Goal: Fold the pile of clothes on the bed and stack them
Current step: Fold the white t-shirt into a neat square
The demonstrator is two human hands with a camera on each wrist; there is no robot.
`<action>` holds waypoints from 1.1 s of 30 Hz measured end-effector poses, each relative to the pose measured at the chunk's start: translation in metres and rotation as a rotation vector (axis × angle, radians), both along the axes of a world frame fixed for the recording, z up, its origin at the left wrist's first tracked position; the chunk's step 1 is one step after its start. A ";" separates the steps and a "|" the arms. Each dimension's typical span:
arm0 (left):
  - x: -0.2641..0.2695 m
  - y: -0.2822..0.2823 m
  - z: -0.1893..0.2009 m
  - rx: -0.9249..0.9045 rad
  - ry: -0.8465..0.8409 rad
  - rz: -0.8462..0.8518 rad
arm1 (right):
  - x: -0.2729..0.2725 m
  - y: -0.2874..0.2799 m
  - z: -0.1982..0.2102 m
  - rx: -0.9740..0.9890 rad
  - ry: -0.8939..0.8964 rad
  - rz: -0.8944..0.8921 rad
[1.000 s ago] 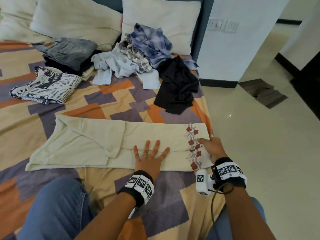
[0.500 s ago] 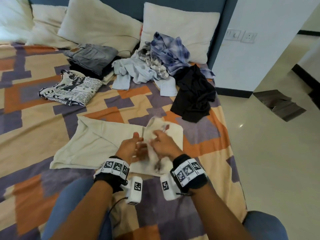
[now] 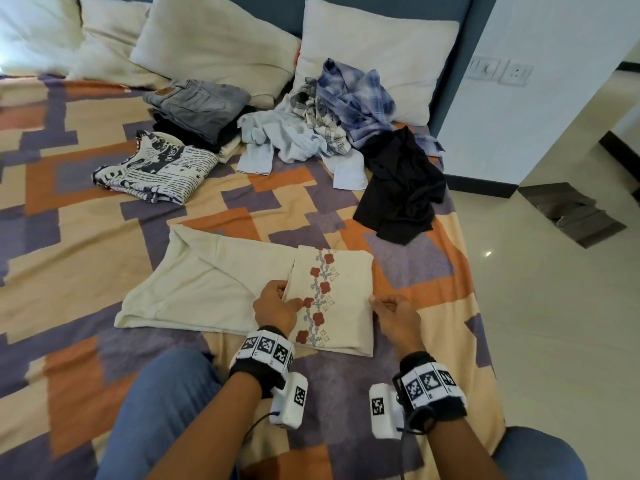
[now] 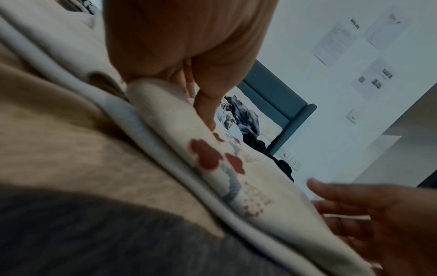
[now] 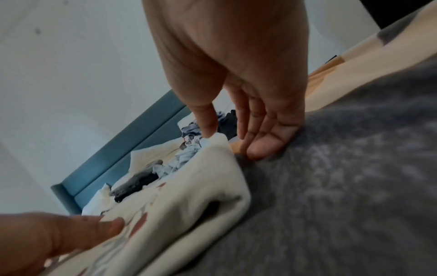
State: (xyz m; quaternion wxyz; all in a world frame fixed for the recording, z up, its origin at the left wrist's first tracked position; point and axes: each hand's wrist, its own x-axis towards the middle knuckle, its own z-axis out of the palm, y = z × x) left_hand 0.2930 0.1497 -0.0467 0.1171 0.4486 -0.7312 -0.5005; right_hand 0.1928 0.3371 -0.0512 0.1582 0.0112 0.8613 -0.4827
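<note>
Cream garment point(image 3: 221, 282) lies on the bedspread point(image 3: 86, 244), its embroidered end folded over, left hand point(image 3: 275, 308) pinches the fold's left edge, right hand point(image 3: 394, 315) at the right edge, fingers straight and together, unfolded pile point(image 3: 332, 112) and folded stack point(image 3: 194, 109) beyond.

Cream garment point(image 3: 214, 278) with red floral band point(image 3: 318, 296); orange-purple-beige geometric bedspread point(image 3: 86, 237); blue plaid shirt point(image 3: 356, 95)

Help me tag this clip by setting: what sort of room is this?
Most likely a bedroom. There is a bed with a patterned bedspread, pillows against a blue headboard, and loose clothes piled near them.
</note>
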 end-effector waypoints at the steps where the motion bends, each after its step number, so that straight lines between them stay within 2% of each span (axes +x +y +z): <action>1: 0.003 0.001 0.000 -0.023 0.015 0.002 | 0.000 -0.007 -0.001 0.014 -0.016 0.057; 3: 0.007 0.001 0.002 -0.040 0.022 -0.035 | 0.001 -0.020 -0.003 0.075 -0.020 0.131; 5: 0.010 0.001 0.005 -0.104 -0.008 -0.104 | -0.002 -0.028 -0.009 0.084 -0.068 0.102; 8: 0.014 0.009 0.015 -0.376 -0.142 -0.156 | -0.007 -0.031 -0.014 -0.088 -0.187 0.032; 10: 0.016 0.014 0.021 -0.593 -0.248 -0.163 | -0.007 -0.031 -0.009 -0.199 -0.186 0.011; 12: 0.017 0.015 0.024 -0.670 -0.308 -0.232 | -0.008 -0.032 -0.003 -0.275 -0.171 -0.004; 15: 0.017 0.006 0.016 -0.532 -0.329 -0.418 | -0.014 -0.030 0.007 -0.319 -0.156 -0.032; 19: 0.015 0.004 0.015 -0.217 0.051 -0.538 | -0.036 -0.001 0.039 -0.180 -0.006 -0.116; 21: 0.010 0.015 0.016 -0.070 0.140 -0.554 | -0.051 0.027 0.060 -0.059 0.155 -0.093; 23: 0.000 0.030 0.017 0.147 0.193 -0.476 | -0.062 0.057 0.082 0.105 0.239 -0.101; 25: -0.010 0.040 0.017 0.322 0.214 -0.363 | -0.071 0.076 0.101 0.266 0.214 -0.174; 27: -0.016 0.045 0.023 0.428 0.212 -0.293 | -0.075 0.080 0.114 0.353 0.214 -0.151; 30: -0.019 0.034 0.039 0.552 0.254 -0.218 | -0.071 0.058 0.133 0.373 0.263 -0.027; 33: -0.016 0.005 0.055 0.616 0.304 -0.147 | -0.056 0.005 0.149 0.408 0.356 0.114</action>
